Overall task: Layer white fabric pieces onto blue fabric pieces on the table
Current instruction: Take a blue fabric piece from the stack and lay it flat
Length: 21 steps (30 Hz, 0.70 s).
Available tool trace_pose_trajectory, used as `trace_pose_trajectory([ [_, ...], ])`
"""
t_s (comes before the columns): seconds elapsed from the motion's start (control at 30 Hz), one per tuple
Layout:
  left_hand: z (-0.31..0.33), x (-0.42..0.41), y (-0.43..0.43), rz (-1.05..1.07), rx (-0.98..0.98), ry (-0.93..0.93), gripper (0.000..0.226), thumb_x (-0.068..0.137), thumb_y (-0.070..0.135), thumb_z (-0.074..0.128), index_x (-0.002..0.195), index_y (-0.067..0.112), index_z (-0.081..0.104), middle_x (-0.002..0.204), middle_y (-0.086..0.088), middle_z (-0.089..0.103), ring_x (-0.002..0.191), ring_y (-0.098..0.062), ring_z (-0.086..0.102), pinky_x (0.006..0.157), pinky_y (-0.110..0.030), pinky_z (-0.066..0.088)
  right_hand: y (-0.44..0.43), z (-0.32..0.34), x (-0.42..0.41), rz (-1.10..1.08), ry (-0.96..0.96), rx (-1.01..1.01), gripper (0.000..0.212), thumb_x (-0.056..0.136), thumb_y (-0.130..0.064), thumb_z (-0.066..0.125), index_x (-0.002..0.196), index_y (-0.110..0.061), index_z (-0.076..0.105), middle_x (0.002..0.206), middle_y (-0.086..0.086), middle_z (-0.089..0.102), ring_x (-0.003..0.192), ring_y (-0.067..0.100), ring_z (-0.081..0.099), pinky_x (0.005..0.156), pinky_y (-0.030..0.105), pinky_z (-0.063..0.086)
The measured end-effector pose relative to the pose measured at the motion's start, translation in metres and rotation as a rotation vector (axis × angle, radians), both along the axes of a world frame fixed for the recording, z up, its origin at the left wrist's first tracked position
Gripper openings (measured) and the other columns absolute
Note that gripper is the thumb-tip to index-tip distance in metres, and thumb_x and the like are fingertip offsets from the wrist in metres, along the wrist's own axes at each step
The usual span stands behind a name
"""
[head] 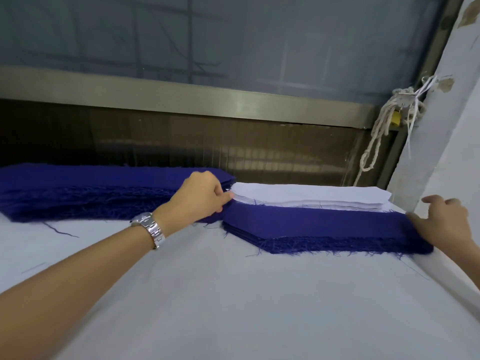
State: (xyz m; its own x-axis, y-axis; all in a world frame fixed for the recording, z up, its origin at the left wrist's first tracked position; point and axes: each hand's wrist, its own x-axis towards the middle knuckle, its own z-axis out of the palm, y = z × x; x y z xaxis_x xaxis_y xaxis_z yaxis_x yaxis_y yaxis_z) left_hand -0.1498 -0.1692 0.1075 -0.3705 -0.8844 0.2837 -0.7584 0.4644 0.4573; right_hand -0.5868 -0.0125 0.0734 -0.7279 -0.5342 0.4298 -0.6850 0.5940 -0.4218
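On the pale cloth-covered table (233, 294), the right hand (441, 224) lies loosely spread, fingertips pressing the right end of the frayed dark-blue fabric stack (324, 227). Just behind, the left hand (200, 196) pinches the left corner of the flat white fabric stack (306, 197).

Prob. a garment workshop: stacked cut blue fabric pieces (324, 227) w/ frayed edges on cloth-covered cutting table (233, 294).

Even soft light, faint shadows; wide-angle edge warp, slight blur.
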Motion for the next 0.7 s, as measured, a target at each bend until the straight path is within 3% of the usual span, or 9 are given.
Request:
trace_pose_trajectory([
  [0.1,0.027,0.018,0.001,0.023,-0.168,0.056,0.034,0.095,0.045,0.06,0.083,0.016,0.072,0.069,-0.002,0.072,0.071,-0.017,0.069,0.076,-0.036,0.058,-0.013,0.011,0.042,0.194,0.108,-0.062,0.034,0.091,-0.011,0.068,0.122,0.002,0.062,0.112,0.028,0.064,0.102,0.044,0.057,0.093,0.052,0.048],
  [0.17,0.041,0.034,-0.005,0.062,-0.271,0.086,0.031,0.095,0.045,0.058,0.086,0.018,0.071,0.071,0.0,0.071,0.072,-0.016,0.068,0.078,-0.04,0.058,-0.027,0.016,0.076,0.334,0.135,-0.055,0.026,0.093,-0.011,0.066,0.117,-0.001,0.066,0.105,0.017,0.068,0.091,0.028,0.057,0.088,0.045,0.049],
  [0.27,0.051,0.063,-0.021,0.102,-0.341,0.069,0.025,0.096,0.043,0.059,0.089,0.021,0.069,0.072,0.004,0.068,0.072,-0.014,0.065,0.073,-0.038,0.057,-0.05,0.024,0.127,0.515,0.111,-0.007,0.02,0.096,-0.014,0.064,0.113,-0.007,0.069,0.094,0.002,0.064,0.09,0.017,0.055,0.081,0.033,0.045],
  [0.37,0.051,0.097,-0.044,0.168,-0.291,0.005,0.02,0.095,0.042,0.061,0.096,0.023,0.068,0.08,0.006,0.066,0.079,-0.012,0.063,0.075,-0.036,0.054,-0.076,0.035,0.172,0.657,0.083,-0.014,0.018,0.097,-0.014,0.062,0.112,-0.008,0.071,0.091,-0.003,0.063,0.091,0.013,0.056,0.079,0.027,0.041],
  [0.5,0.041,0.139,-0.069,0.257,-0.183,-0.088,0.018,0.093,0.04,0.063,0.1,0.024,0.067,0.087,0.006,0.063,0.084,-0.014,0.061,0.076,-0.036,0.051,-0.114,0.042,0.224,0.749,0.041,-0.037,0.018,0.098,-0.016,0.061,0.111,-0.011,0.073,0.099,0.001,0.07,0.093,0.014,0.061,0.084,0.03,0.05],
  [0.7,0.036,0.173,-0.081,0.251,-0.067,-0.127,0.017,0.091,0.042,0.066,0.098,0.026,0.068,0.094,0.005,0.065,0.092,-0.017,0.061,0.086,-0.043,0.054,-0.166,0.042,0.274,0.807,-0.159,-0.039,0.023,0.1,-0.022,0.057,0.114,-0.01,0.071,0.111,0.005,0.071,0.1,0.017,0.062,0.086,0.03,0.048],
])
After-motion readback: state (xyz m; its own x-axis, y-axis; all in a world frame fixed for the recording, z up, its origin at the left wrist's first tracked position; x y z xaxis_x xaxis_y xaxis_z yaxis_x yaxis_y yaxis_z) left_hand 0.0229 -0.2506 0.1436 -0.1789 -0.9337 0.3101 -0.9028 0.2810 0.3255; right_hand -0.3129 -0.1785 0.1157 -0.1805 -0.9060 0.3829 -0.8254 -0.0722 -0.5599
